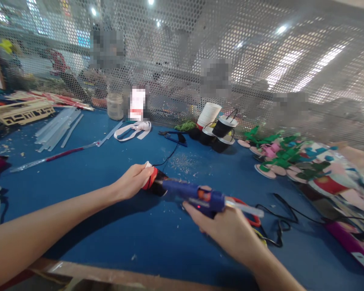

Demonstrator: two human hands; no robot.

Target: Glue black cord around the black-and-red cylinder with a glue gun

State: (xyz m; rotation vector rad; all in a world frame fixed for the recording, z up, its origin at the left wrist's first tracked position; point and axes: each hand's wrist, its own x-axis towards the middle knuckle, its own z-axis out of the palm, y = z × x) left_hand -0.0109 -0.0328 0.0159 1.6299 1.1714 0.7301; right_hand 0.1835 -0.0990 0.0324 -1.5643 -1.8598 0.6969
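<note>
Gripping blue plastic glue gun [194, 197]; 2 hands, small black cup [156, 183].

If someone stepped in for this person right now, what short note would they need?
Left hand: holds a small black cup with red and white trim on the blue table.
Right hand: grips the blue glue gun, nozzle at the cup.
Finished-looking black cups stand by the mesh; glue sticks lie far left.
Done: trim partly on. Left: gluing appears unfinished.

Blue table [87, 169] with glue sticks [56, 129], scissors [248, 212], foam flowers [276, 157].
</note>
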